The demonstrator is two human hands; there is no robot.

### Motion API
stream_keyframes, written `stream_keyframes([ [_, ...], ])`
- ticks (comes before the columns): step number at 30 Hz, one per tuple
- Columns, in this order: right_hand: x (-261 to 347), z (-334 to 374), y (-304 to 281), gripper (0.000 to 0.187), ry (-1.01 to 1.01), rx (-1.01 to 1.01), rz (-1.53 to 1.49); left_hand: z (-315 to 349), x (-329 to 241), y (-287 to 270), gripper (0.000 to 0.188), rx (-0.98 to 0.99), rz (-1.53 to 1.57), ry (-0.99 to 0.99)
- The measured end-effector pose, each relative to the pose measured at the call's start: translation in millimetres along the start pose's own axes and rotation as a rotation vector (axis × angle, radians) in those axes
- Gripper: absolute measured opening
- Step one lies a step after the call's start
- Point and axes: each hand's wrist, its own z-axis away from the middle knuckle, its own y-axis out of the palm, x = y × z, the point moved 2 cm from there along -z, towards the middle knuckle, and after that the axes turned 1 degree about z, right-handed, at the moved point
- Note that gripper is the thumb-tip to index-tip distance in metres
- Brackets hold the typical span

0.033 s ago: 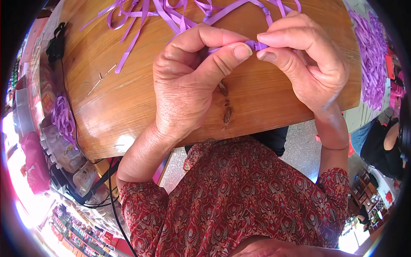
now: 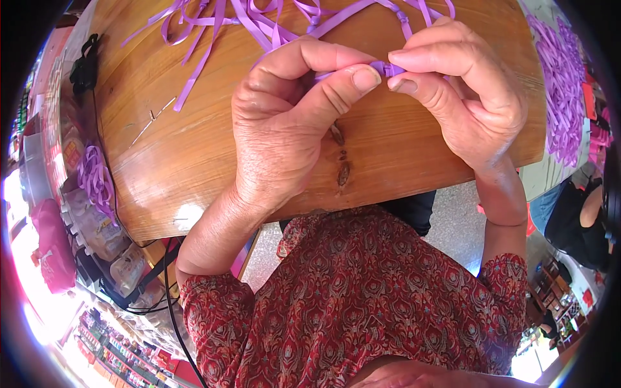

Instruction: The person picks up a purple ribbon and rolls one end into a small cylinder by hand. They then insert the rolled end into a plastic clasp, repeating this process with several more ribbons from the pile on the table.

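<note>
Both hands pinch one purple ribbon strip [image 2: 387,68] above the wooden table [image 2: 194,155]: the left hand [image 2: 291,123] grips from nine o'clock, the right hand [image 2: 466,90] from three. It looks light, limp and slick, so hold it close to the fold. Loose ribbons [image 2: 259,19] lie at twelve o'clock.

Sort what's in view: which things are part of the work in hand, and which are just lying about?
In hand:
left hand and right hand, pinching a purple ribbon piece
loose purple ribbons on the wooden table

Lying about:
black clip
purple ribbon bundle
purple ribbon heap
</note>
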Motion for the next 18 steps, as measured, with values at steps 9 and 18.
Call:
stream_keyframes([
  [9, -10.8, 6.7, 0.4, 0.018, 0.268, 0.000, -0.278, 0.5, -0.9, 1.9, 0.015, 0.058, 0.158, -0.026],
  [18, -7.9, 3.7, -1.5, 0.026, 0.663, -0.068, -0.603, -2.6, 7.8, 2.9, 0.020, 0.102, 0.135, -0.066],
])
